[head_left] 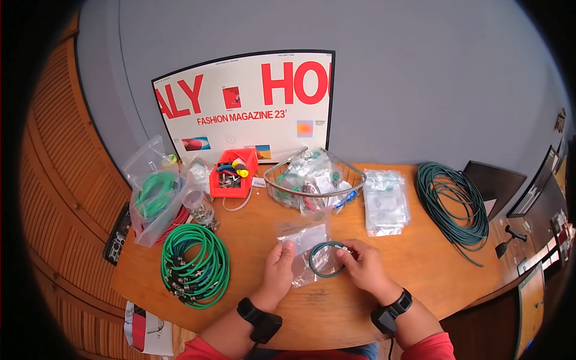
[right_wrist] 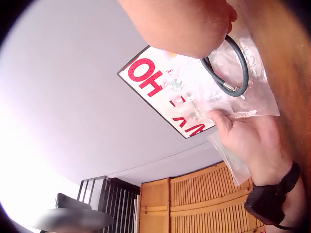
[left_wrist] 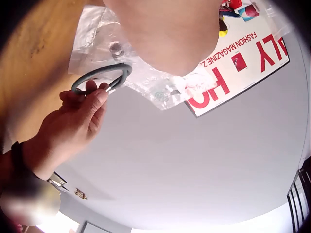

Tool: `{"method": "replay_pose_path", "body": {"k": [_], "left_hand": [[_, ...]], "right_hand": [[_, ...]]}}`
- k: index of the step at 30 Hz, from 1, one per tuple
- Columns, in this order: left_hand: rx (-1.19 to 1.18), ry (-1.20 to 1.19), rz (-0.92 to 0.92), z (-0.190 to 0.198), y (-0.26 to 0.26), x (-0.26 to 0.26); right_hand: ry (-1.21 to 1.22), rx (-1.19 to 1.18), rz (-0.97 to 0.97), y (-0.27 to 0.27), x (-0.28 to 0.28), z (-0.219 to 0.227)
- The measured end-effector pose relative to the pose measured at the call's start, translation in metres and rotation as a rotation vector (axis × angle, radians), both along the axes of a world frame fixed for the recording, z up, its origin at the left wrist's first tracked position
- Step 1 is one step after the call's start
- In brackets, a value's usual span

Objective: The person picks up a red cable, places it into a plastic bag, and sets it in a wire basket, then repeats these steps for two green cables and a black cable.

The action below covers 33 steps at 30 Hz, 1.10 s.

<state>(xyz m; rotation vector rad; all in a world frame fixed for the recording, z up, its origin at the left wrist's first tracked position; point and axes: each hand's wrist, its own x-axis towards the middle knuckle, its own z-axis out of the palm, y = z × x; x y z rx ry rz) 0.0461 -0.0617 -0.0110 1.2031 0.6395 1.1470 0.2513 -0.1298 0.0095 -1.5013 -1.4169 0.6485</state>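
My left hand (head_left: 277,275) holds a clear plastic zip bag (head_left: 307,237) by its left edge, the thumb lying over the plastic. A short dark green cable coiled into a loop (head_left: 311,264) is pinched between the thumb and fingers of my right hand (head_left: 367,271). The loop overlaps the right side of the bag in the head view. A metal connector (right_wrist: 229,87) shows on the cable in the right wrist view. In the left wrist view, a small round metallic piece (left_wrist: 115,49) appears at the bag.
Green cables with connectors (head_left: 223,264) lie coiled at left, near a bag of green cable (head_left: 139,225) and a jar (head_left: 203,211). Behind stand a red bin (head_left: 231,191) and a wire basket (head_left: 318,195). Stacked bags (head_left: 387,207) and a large cable coil (head_left: 429,210) lie right.
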Motion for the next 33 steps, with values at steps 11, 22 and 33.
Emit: {"method": "replay_pose_path", "body": {"k": [11, 22, 33], "left_hand": [[-0.136, -0.094, 0.105, -0.002, 0.007, 0.0], [-0.004, -0.129, 0.363, 0.014, 0.007, -0.007], [-0.283, -0.276, -0.221, 0.024, -0.005, -0.008]], "right_hand": [[0.498, -0.4, 0.401, -0.011, -0.022, 0.009], [0.253, -0.179, 0.221, -0.021, -0.024, 0.022], [0.561, -0.364, 0.385, -0.009, -0.036, -0.015]]}}
